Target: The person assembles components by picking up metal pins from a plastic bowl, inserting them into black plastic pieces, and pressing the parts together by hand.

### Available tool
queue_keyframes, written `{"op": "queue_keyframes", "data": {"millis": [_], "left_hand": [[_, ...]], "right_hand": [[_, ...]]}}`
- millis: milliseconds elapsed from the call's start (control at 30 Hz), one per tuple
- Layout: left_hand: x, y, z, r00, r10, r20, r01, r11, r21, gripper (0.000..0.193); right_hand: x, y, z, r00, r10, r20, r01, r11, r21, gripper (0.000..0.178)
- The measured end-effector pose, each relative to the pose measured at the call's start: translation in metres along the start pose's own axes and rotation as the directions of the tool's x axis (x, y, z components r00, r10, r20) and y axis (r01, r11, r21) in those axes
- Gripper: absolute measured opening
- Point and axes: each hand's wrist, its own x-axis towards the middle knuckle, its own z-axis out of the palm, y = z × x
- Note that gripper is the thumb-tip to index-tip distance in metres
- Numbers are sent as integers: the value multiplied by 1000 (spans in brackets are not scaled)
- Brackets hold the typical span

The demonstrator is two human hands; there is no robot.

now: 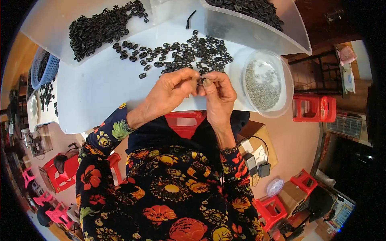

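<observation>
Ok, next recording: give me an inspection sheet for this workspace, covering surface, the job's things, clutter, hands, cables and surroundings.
Surface: white tabletop, bare near its front edge.
Job's things: small black plastic part pinched between both hands; loose scatter of black plastic pieces just beyond them; round clear bowl of small grey metal pins to the right.
Clutter: heap of black linked pieces far left; translucent bin of more black pieces far right; bent black tool.
Hands: left hand and right hand meet, fingertips closed on the part.
Cables: black cable with adapter on the floor.
Surroundings: red plastic stools, blue basket, cardboard box.
</observation>
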Motion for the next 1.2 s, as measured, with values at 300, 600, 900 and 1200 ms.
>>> {"op": "queue_keyframes", "data": {"millis": [300,600,900,1200], "left_hand": [[4,-8,-4,996,-65,-63,56,989,-136,14],[4,9,-11,982,-143,-122,119,976,-183,15],[8,9,-16,995,-84,-54,89,990,107,14],[9,19,-21,998,-15,64,-12,918,397,8]], "right_hand": [[-3,-3,1,998,-24,49,29,995,-91,11],[-7,-1,2,1000,-20,-17,17,980,-197,14],[-6,-1,2,1000,1,23,5,970,-244,13],[-6,-1,8,1000,-27,-1,27,980,-199,22]]}}
